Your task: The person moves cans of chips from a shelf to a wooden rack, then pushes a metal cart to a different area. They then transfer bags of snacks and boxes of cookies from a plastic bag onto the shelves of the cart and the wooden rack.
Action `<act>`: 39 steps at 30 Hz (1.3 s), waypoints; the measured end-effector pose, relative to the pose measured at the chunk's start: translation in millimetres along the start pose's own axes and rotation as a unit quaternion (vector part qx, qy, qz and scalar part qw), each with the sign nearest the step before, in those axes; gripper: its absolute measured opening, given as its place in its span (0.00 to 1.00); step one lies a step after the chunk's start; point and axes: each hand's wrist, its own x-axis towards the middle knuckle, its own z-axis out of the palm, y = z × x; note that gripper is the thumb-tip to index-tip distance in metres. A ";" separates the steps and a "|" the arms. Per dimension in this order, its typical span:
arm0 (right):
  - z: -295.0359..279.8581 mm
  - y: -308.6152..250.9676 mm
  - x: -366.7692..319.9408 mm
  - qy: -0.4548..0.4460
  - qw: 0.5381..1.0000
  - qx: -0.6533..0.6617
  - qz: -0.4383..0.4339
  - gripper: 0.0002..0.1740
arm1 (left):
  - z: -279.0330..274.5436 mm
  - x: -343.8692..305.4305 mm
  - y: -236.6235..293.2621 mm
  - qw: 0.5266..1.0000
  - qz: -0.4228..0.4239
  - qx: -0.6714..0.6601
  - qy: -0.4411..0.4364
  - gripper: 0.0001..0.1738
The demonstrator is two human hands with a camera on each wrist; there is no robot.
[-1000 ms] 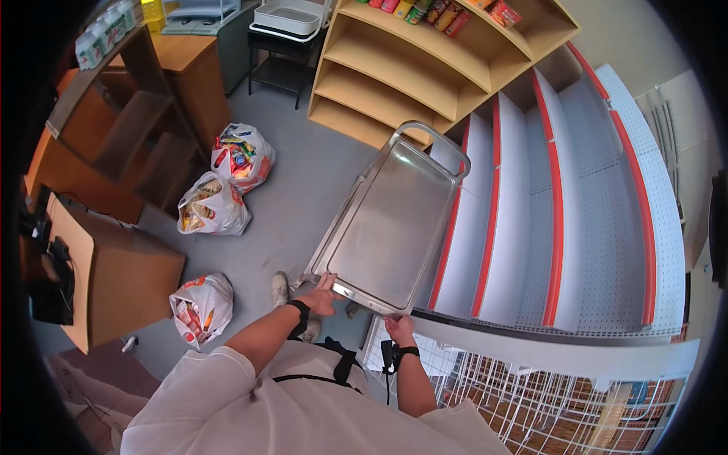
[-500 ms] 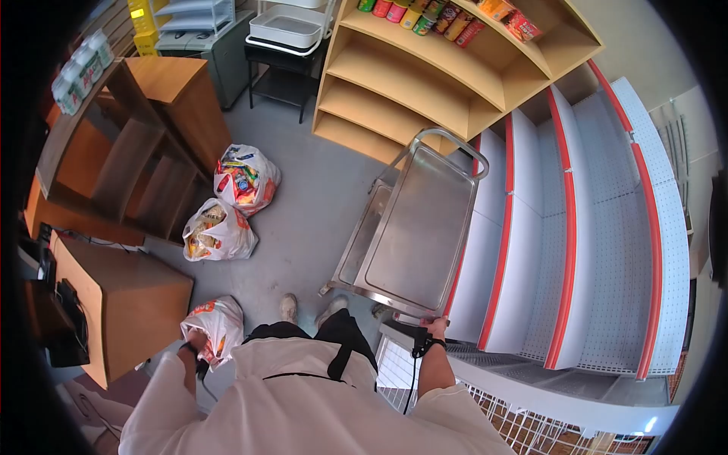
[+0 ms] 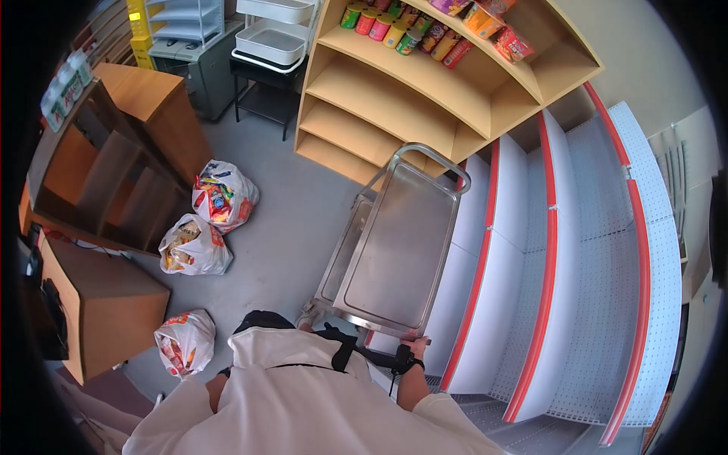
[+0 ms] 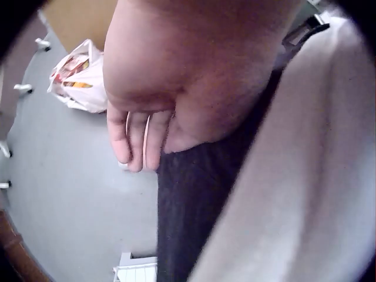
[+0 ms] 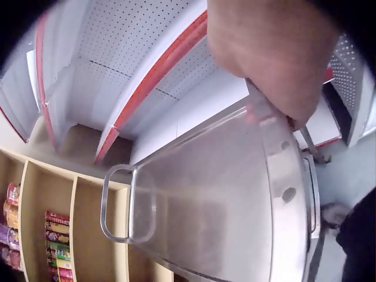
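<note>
My right hand (image 3: 415, 348) grips the near right corner of a stainless steel trolley (image 3: 398, 250). In the right wrist view that hand (image 5: 270, 59) lies over the trolley's near rim, its fingers mostly hidden. The trolley has a bare flat top, a lower shelf and a looped handle at its far end. My left hand (image 4: 158, 88) hangs beside dark trousers (image 4: 191, 200), fingers loosely bent and holding nothing. It is out of sight in the head view, behind the shirt. A filled white plastic bag (image 3: 186, 343) stands on the floor to the left.
White shelves with red edges (image 3: 550, 235) run along the trolley's right side. Ahead is a wooden shelf unit (image 3: 394, 91) with snack packs and cans on top. Two more filled bags (image 3: 225, 196) (image 3: 195, 244) sit on the floor at left, near a brown cabinet (image 3: 114, 318).
My left hand has left the trolley's near edge, swung out across the bag at left, and now hangs at my side. My right hand stays at the trolley's corner.
</note>
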 end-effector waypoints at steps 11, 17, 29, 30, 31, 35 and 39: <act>40.2 10.2 -33.4 0.007 0.994 -0.068 -0.081 0.35 | -48.9 103.9 70.8 0.974 -0.099 -0.193 0.059 0.10; 22.3 12.0 -27.0 0.025 0.958 -0.238 -0.157 0.45 | -48.2 109.7 54.8 0.955 -0.093 -0.259 0.108 0.09; 27.9 35.6 -47.0 0.122 0.939 -0.310 -0.079 0.45 | -12.2 61.7 -10.6 0.900 -0.066 -0.392 0.180 0.08; 35.5 49.5 -51.5 0.114 0.935 -0.333 -0.037 0.44 | -5.3 19.3 -23.2 0.896 -0.064 -0.401 0.181 0.08; 39.8 62.8 -58.3 0.109 0.929 -0.354 0.003 0.42 | -20.2 52.6 -29.2 0.892 -0.061 -0.411 0.179 0.08; 89.2 163.8 -122.9 0.280 0.815 -0.504 -0.058 0.35 | -67.4 91.8 -138.6 0.876 -0.042 -0.447 0.174 0.08; 104.5 207.0 -142.6 0.168 0.865 -0.445 0.158 0.35 | -154.4 154.8 -246.8 0.798 0.028 -0.594 0.099 0.15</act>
